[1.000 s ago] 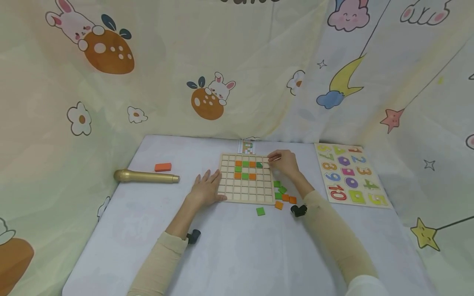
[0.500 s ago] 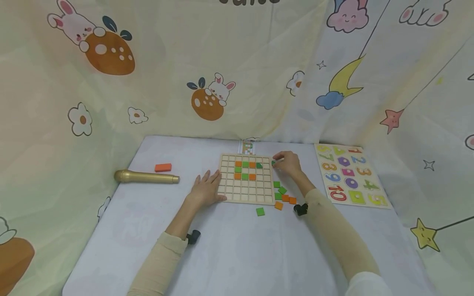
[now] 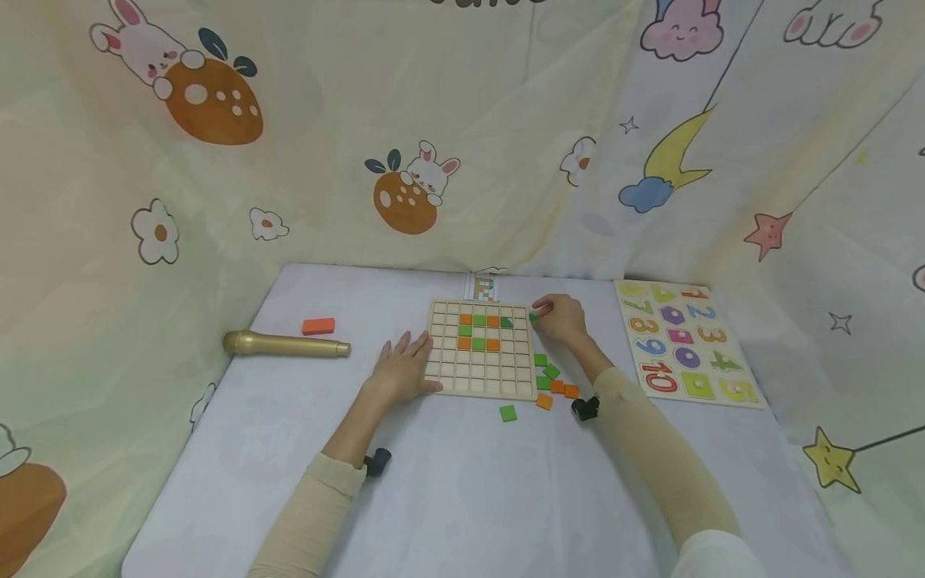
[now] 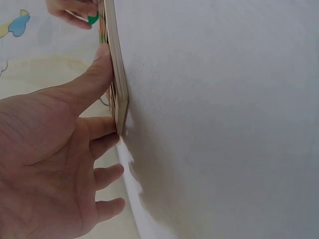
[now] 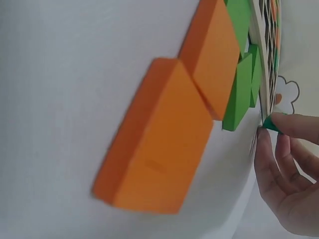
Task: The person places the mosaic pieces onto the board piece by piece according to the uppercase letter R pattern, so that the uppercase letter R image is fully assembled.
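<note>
A wooden grid board lies mid-table with orange and green square tiles in some cells. One darker green tile on it has a cut-off corner. My left hand rests at the board's left edge, fingers spread. In the left wrist view its thumb lies along the board's rim. Just off the board's upper right side, my right hand pinches a small dark green tile between thumb and fingers; its full shape is hidden by the fingertips.
Loose green tiles and orange tiles lie right of the board; one green tile is below it. A pattern card is behind. A gold microphone-shaped stick, red block and number board flank it.
My right hand has drawn back slightly right from the board's edge, and the green tile now shows between its fingertips. My left hand stays in place.
</note>
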The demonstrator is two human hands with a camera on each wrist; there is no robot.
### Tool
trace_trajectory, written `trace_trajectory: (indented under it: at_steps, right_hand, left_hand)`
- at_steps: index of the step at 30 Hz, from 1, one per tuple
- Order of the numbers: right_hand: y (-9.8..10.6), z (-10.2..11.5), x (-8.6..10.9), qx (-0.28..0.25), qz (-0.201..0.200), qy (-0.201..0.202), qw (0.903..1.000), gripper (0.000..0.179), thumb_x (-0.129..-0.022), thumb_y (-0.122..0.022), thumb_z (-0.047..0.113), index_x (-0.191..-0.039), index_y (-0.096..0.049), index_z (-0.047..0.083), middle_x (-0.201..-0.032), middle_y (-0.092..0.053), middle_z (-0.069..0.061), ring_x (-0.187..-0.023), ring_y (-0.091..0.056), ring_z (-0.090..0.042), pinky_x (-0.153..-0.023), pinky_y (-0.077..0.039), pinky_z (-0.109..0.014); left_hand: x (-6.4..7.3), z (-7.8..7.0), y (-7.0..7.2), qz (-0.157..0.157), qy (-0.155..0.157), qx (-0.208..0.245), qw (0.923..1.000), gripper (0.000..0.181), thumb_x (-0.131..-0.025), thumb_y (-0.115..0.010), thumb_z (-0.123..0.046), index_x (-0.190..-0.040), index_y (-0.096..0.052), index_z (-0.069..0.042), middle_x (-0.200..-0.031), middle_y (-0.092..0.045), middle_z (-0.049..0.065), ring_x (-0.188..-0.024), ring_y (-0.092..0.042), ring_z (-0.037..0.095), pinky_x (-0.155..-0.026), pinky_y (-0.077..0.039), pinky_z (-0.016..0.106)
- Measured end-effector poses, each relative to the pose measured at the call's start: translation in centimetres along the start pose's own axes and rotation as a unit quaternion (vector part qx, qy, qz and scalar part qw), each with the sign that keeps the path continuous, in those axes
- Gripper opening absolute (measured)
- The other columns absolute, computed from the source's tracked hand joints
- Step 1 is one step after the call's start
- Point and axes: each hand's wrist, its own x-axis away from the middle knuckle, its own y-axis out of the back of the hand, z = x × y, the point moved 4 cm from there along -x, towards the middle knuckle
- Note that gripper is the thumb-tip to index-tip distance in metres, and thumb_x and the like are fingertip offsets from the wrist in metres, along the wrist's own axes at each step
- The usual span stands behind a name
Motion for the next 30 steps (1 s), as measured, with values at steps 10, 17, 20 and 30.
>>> trace_trajectory:
  at_steps: [10, 17, 20, 30]
  right_hand:
    - [0.8, 0.3, 0.8, -0.071, -0.016, 0.019, 0.9972, 0.035, -0.089, -0.079, 0.007, -0.124, -0.074, 0.004, -0.105, -0.074, -0.015, -0.08, -0.074, -0.028, -0.061, -0.058, -0.031]
    - [0.8, 0.7, 1.3, -0.098, -0.003, 0.041, 0.9943, 0.035, -0.088, -0.084, 0.009, -0.121, -0.075, 0.006, -0.103, -0.078, -0.012, -0.085, -0.076, -0.027, -0.07, -0.06, -0.033]
    - [0.6, 1.1, 1.5, -0.102, 0.009, 0.046, 0.9937, 0.032, -0.088, -0.086, 0.011, -0.118, -0.077, 0.008, -0.099, -0.08, -0.008, -0.093, -0.075, -0.026, -0.077, -0.058, -0.037]
    - [-0.5, 2.4, 2.2, -0.128, 0.11, 0.048, 0.9845, 0.029, -0.091, -0.082, 0.012, -0.119, -0.077, 0.007, -0.097, -0.081, -0.004, -0.098, -0.075, -0.022, -0.091, -0.056, -0.041]
  left_hand:
    - [0.0, -0.1, 0.2, 0.0, 0.004, -0.001, 1.0, 0.102, -0.092, -0.071, -0.058, -0.166, -0.023, -0.005, -0.174, -0.016, 0.012, -0.159, -0.01, 0.042, -0.126, -0.011, 0.065]
    - [-0.1, -0.2, 0.2, 0.0, 0.004, 0.002, 1.0, 0.103, -0.093, -0.071, -0.058, -0.166, -0.022, -0.006, -0.174, -0.016, 0.011, -0.16, -0.009, 0.041, -0.126, -0.01, 0.064]
    - [-0.2, -0.1, -0.1, 0.0, 0.005, 0.002, 1.0, 0.101, -0.093, -0.071, -0.056, -0.166, -0.022, -0.005, -0.174, -0.015, 0.011, -0.16, -0.009, 0.041, -0.127, -0.009, 0.064]
    - [-0.1, -0.2, 0.1, 0.0, 0.002, 0.0, 1.0, 0.103, -0.092, -0.072, -0.058, -0.166, -0.023, -0.005, -0.174, -0.016, 0.011, -0.159, -0.01, 0.041, -0.126, -0.011, 0.065]
